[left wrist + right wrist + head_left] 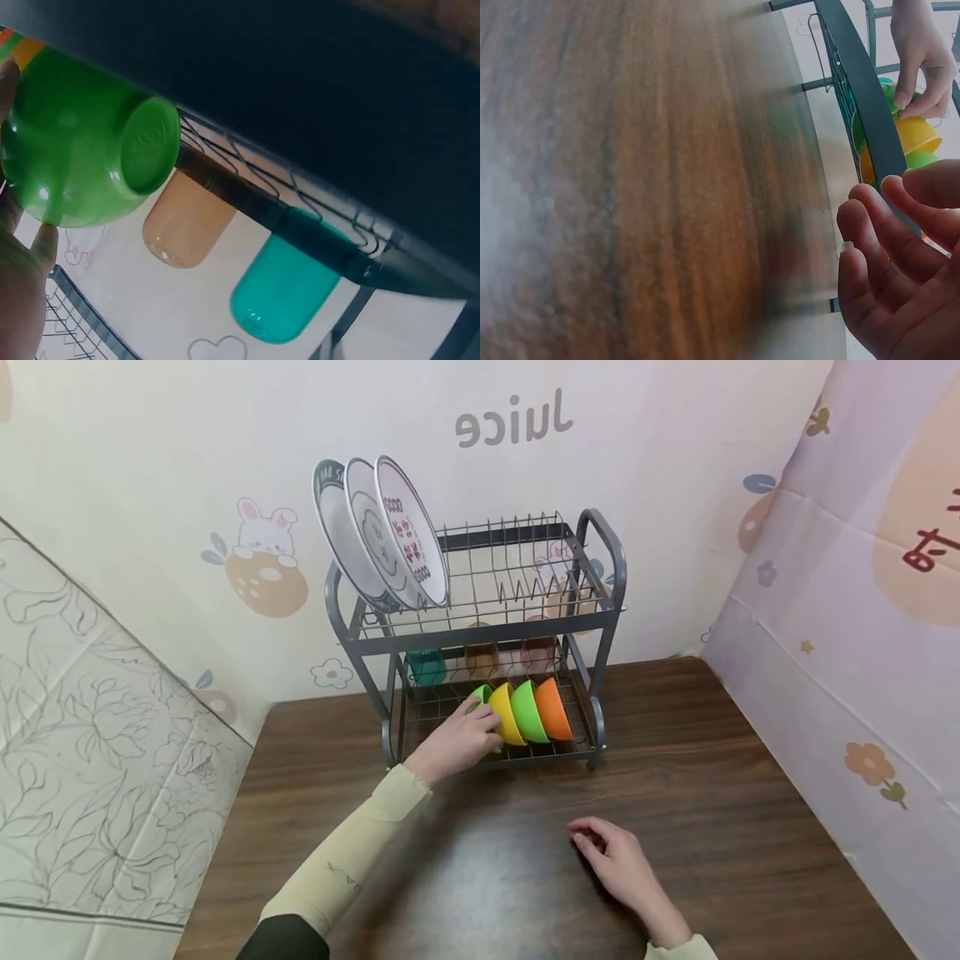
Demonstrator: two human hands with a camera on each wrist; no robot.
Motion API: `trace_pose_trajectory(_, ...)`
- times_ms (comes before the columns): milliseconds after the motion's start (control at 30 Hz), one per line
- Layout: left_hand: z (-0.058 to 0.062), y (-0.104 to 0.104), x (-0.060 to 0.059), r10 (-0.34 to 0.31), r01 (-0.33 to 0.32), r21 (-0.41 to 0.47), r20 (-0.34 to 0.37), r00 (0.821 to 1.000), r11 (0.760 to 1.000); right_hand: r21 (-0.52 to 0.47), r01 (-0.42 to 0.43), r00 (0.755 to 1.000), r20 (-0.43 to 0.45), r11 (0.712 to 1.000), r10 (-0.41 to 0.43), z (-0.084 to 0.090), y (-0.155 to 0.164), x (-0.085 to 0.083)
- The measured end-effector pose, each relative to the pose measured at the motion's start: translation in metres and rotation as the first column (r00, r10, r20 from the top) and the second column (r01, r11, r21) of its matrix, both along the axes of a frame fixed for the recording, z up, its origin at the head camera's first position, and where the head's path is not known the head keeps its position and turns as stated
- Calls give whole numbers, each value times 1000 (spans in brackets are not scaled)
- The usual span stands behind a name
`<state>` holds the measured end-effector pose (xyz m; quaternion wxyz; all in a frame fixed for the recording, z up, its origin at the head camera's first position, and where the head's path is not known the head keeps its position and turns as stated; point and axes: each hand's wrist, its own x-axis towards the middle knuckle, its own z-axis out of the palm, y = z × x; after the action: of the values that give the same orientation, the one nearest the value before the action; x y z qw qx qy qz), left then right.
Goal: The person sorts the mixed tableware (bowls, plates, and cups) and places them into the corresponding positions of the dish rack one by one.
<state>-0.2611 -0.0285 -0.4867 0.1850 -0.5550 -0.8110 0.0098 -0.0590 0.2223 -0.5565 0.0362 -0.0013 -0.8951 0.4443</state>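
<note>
Plastic, so probably light, stiff and slick, the green bowl (481, 697) your left hand (459, 743) pinches by its rim stands leftmost on the rack's (600, 727) lower tier; keep hold there, while your right hand (622, 864) rests loosely curled and holding nothing on the table (712, 793).

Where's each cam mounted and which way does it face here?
Head: on the head, looks down at dish rack and table; left hand and right hand show.
Left wrist: looks up past palm at green bowl.
Right wrist: along the table toward the rack; fingers show.
Shared: green bowl, head and left wrist.
</note>
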Motion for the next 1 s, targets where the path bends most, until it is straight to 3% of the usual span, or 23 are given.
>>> trace_pose_trajectory(267, 0, 0, 10, -79, 67, 128, 87, 993, 989, -9, -11, 999, 41, 1000, 11, 7, 7, -8)
trace_pose_trajectory(533, -2, -2, 31, -121, 77, 285, 140, 983, 955, 70, 69, 996, -59, 995, -65, 16, 39, -14)
trace_pose_trajectory(733, -16, -17, 57, -43, -42, 354, 229, 972, 934, 121, 122, 990, -89, 985, -112, 16, 63, -9)
trace_pose_trajectory(833, -24, -26, 67, 9, -118, 391, 270, 963, 913, 126, 160, 982, -124, 979, -144, 18, 68, -8)
trace_pose_trajectory(933, -31, -29, 77, 37, -214, 469, 358, 933, 857, 119, 189, 974, -149, 975, -171, 21, 67, -8)
trace_pose_trajectory(1000, -34, -27, 85, 45, -286, 530, 421, 906, 798, 108, 193, 972, -158, 975, -175, 22, 62, -9)
